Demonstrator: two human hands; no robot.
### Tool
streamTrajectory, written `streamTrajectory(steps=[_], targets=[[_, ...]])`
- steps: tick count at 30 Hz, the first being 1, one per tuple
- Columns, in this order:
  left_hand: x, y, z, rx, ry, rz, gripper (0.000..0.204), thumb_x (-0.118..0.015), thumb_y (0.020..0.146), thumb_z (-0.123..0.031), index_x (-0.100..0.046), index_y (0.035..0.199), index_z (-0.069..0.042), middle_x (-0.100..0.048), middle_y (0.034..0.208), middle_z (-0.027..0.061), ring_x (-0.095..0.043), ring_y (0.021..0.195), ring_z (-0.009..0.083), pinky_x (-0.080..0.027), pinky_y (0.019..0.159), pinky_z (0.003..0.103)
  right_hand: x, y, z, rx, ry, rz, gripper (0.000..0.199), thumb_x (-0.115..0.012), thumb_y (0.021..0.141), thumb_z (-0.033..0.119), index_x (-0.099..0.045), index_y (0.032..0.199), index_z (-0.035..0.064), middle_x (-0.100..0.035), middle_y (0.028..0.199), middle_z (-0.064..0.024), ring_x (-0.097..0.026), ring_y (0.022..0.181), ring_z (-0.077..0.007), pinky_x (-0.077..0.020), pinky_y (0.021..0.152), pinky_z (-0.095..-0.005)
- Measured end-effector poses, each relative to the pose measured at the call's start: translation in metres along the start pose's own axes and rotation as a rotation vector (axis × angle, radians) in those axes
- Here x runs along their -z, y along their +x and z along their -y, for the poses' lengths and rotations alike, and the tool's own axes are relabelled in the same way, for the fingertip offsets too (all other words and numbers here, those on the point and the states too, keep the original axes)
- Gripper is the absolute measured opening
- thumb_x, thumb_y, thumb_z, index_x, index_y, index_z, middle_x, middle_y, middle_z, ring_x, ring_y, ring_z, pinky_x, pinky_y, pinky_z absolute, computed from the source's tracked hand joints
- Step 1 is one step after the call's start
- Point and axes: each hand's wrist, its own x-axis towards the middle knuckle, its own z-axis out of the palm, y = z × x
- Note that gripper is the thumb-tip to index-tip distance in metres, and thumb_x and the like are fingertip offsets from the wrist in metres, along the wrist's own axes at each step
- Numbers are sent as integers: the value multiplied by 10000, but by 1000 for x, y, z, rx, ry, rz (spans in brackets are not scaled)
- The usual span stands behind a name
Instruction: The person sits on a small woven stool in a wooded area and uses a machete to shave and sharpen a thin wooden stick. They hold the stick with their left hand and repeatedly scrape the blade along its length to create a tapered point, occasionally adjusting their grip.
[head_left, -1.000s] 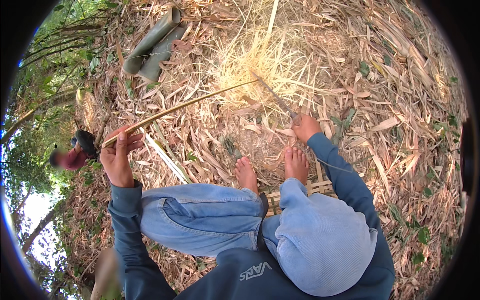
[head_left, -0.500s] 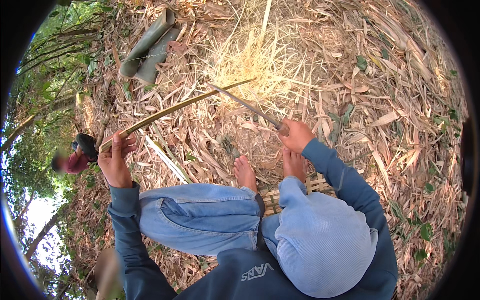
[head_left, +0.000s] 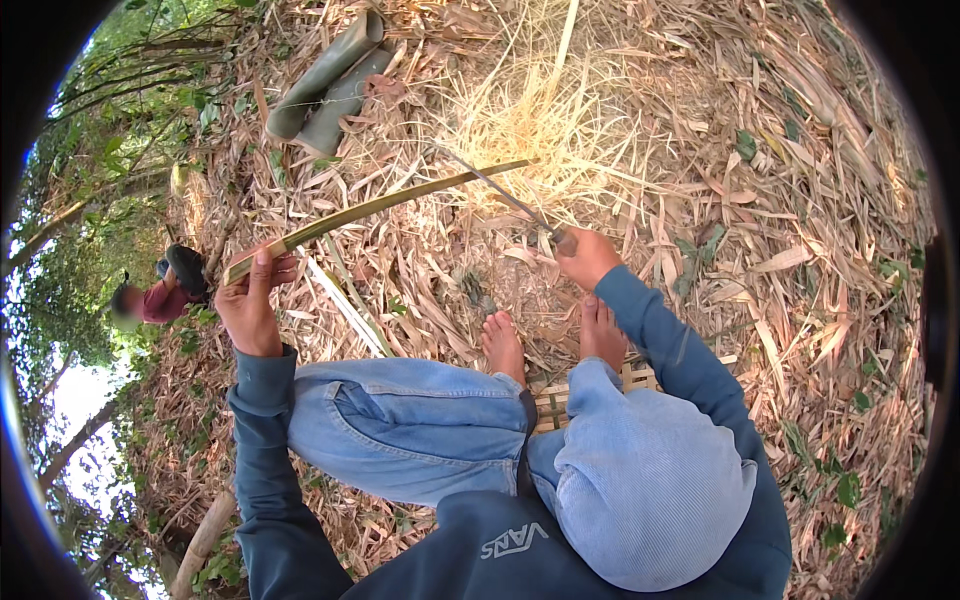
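Observation:
Between the thumb and fingers of my left hand [head_left: 254, 305] is the near end of a long, slightly curved bamboo strip [head_left: 385, 207], green-brown in colour. Its far end reaches over a heap of pale shavings [head_left: 545, 130]. My right hand [head_left: 588, 258] is wrapped round the handle of a long thin-bladed knife [head_left: 505, 195]. The blade slants up and left and crosses the strip near its far end; whether they touch I cannot tell. Beneath the strip, several pale split strips [head_left: 345, 303] lie on the ground beside my left knee.
Dry bamboo leaves [head_left: 760, 200] cover the ground. A pair of olive rubber boots [head_left: 330, 90] lies at the far left. Under me is a woven bamboo piece [head_left: 553, 405], my bare feet at its far edge. Another person [head_left: 165, 295] crouches at the left, and a log [head_left: 203, 540] lies lower left.
The scene has shifted slightly right in view. The knife blade now crosses the strip further in from its tip, where before it was near the strip's upper side. Both grips are unchanged.

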Motion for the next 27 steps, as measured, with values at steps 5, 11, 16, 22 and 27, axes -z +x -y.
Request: streamTrajectory(steps=[5,11,16,22,27], targets=[[14,-7,17,11,-13,-40,277,-549,955,-184,-605,1068,63,-670,913,137,-666,763,188,-552,661,272,6,-27,61,55,-248,112,218,-611,793,224,-570,947,74,-639,747,-185,-641,758,-373,-504,720,-473],[2,-7,1,-14,-11,-1,274,-568,943,-174,-620,1047,74,-673,875,141,-668,752,190,-559,650,282,8,0,-17,-151,-107,-60,282,-631,761,235,-620,981,60,-649,831,-240,-631,802,-401,-501,756,-464],[18,-11,16,11,-11,-13,281,-556,950,-188,-613,1058,65,-671,890,131,-669,760,186,-552,656,275,7,-14,12,-74,-273,59,307,-624,758,233,-622,996,38,-656,839,-228,-638,826,-396,-504,763,-464],[3,-12,0,-17,21,-15,299,-576,940,-203,-623,1051,71,-666,894,130,-671,758,203,-558,638,281,12,-1,-24,-250,-289,0,361,-621,767,266,-616,1017,6,-653,896,-259,-642,865,-401,-510,800,-459],[8,-7,0,-28,-35,-61,290,-565,946,-199,-612,1061,64,-669,908,139,-670,743,194,-551,625,277,27,11,-71,-260,-293,38,373,-645,743,254,-615,987,-27,-647,910,-267,-635,873,-408,-508,798,-447]])
